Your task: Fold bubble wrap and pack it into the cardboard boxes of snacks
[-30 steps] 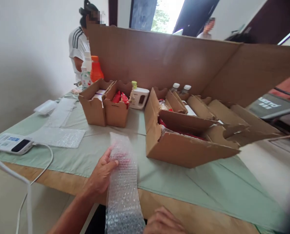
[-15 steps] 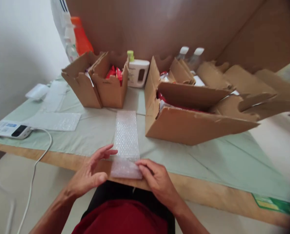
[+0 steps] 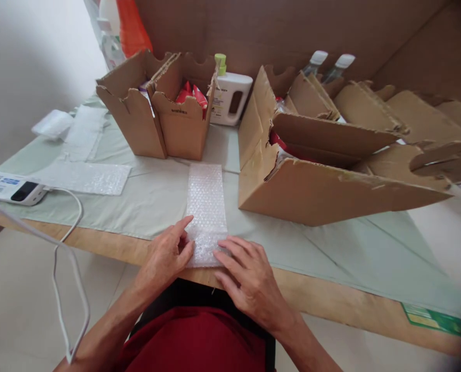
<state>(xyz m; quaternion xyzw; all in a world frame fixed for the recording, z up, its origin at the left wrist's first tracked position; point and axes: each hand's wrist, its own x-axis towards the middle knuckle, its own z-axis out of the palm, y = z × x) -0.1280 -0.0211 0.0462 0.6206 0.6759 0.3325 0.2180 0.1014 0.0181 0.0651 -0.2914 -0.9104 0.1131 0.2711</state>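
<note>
person's l hand (image 3: pixel 166 253) unclenched, index pointing fwd, at left edge of bubble wrap (image 3: pixel 206 201); r hand (image 3: pixel 251 276) palm-down, fingers loosely spread at right edge. wrap's betw & ahead of both.

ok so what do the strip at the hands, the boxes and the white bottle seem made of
Strip: clear, shiny plastic bubble wrap, given the rows of small bubbles.
Boxes: plain brown cardboard, matte, with rough, torn edges.
White bottle: probably moulded plastic, smooth-looking, judging by its even, opaque body.

Pale wall (image 3: pixel 29 57), pale tiled floor (image 3: pixel 19 274)
</note>
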